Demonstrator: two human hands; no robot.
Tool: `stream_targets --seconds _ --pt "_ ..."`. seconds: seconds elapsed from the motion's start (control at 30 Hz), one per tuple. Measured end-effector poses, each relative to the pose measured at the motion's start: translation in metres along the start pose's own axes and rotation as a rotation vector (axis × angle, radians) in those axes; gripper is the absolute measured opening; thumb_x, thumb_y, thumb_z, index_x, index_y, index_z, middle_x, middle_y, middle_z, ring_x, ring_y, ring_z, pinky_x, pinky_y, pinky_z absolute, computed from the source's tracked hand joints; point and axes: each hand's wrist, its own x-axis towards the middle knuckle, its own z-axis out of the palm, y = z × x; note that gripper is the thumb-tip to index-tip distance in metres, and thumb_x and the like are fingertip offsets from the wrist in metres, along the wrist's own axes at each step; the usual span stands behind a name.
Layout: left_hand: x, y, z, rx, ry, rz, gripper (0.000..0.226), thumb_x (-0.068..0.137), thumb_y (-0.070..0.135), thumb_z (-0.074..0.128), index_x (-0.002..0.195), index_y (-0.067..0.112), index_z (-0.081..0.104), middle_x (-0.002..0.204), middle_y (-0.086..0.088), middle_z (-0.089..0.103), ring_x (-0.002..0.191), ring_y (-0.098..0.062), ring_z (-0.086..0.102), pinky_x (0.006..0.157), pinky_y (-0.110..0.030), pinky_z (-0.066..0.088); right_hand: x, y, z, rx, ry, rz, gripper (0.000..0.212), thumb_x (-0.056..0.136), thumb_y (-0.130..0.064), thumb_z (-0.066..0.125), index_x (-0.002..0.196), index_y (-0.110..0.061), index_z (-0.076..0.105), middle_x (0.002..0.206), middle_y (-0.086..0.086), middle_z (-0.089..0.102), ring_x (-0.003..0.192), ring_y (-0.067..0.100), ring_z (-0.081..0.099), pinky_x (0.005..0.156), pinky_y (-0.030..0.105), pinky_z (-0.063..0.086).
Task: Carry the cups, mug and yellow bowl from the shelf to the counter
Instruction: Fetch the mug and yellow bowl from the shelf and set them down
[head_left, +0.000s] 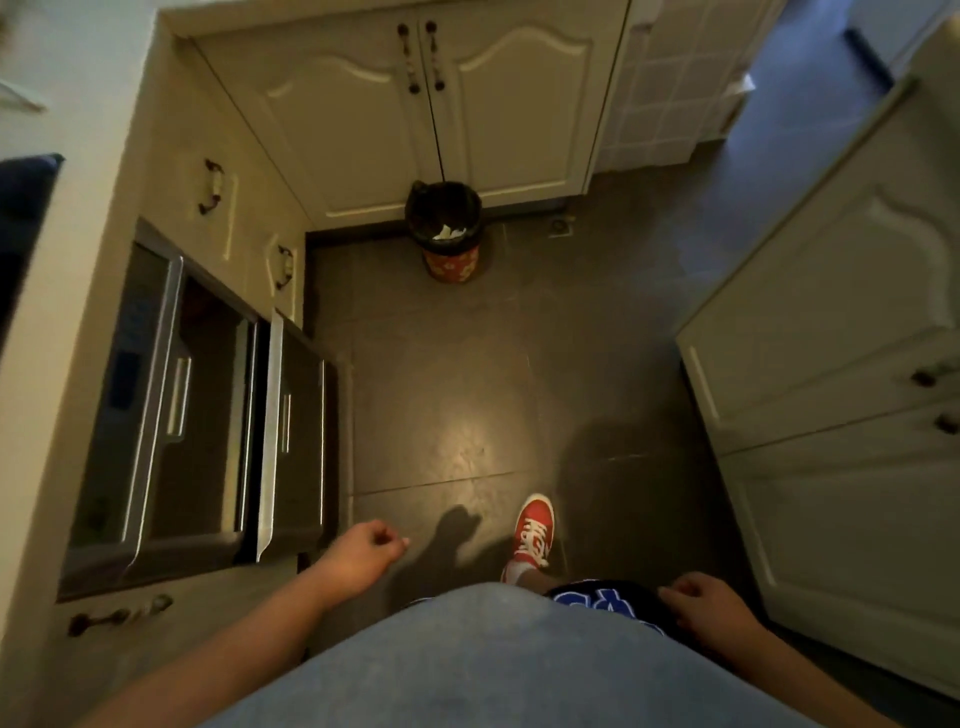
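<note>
No cup, mug, yellow bowl or shelf is in view; I look straight down at a dark kitchen floor (467, 374). My left hand (358, 556) hangs at my side with its fingers curled loosely and nothing in it. My right hand (711, 605) rests low by my hip, fingers also curled, holding nothing. A pale counter edge (78, 291) runs along the left.
Cream cabinets stand ahead (415, 114) and to the right (841, 332). Two steel-fronted built-in appliances (171, 415) sit under the left counter. A small bin with a black liner (447, 228) stands on the floor ahead. My red shoe (532, 530) is stepping forward.
</note>
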Motion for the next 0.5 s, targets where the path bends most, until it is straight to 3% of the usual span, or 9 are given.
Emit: stream_targets --seconds 0.13,0.23,0.37,0.5 --pt "0.019 0.039 -0.026 0.031 0.011 -0.029 0.013 0.091 0.037 0.060 0.095 0.024 0.063 0.094 -0.002 0.070 0.087 -0.017 0.066 0.084 -0.040 0.055 0.033 -0.068 -0.049 -0.023 0.018 -0.072 0.018 0.087 -0.028 0.068 0.088 -0.010 0.066 0.086 0.013 0.070 0.082 0.028 0.068 0.080 0.043 0.055" --pt "0.035 0.061 -0.044 0.055 0.018 -0.071 0.017 0.092 0.034 0.061 0.100 0.019 0.062 0.100 -0.005 0.069 0.092 -0.020 0.065 0.090 -0.042 0.054 0.058 -0.125 -0.080 -0.029 -0.004 -0.115 0.016 0.088 -0.031 0.066 0.092 -0.016 0.065 0.090 0.007 0.068 0.084 0.023 0.067 0.075 0.036 0.053" --pt "0.067 0.086 -0.070 0.082 0.012 -0.126 0.017 0.090 0.037 0.062 0.099 0.023 0.059 0.102 -0.002 0.068 0.092 -0.017 0.066 0.087 -0.038 0.055 0.092 -0.199 -0.113 -0.031 0.020 -0.194 0.014 0.087 -0.032 0.067 0.089 -0.019 0.065 0.085 0.005 0.069 0.078 0.019 0.067 0.065 0.029 0.049" --pt "0.114 0.112 -0.108 0.106 -0.021 -0.137 0.013 0.089 0.037 0.062 0.094 0.026 0.060 0.097 -0.001 0.068 0.088 -0.016 0.066 0.083 -0.036 0.055 0.120 -0.258 -0.133 -0.021 0.041 -0.212 0.014 0.087 -0.031 0.068 0.084 -0.018 0.063 0.077 0.003 0.065 0.073 0.019 0.063 0.066 0.029 0.047"
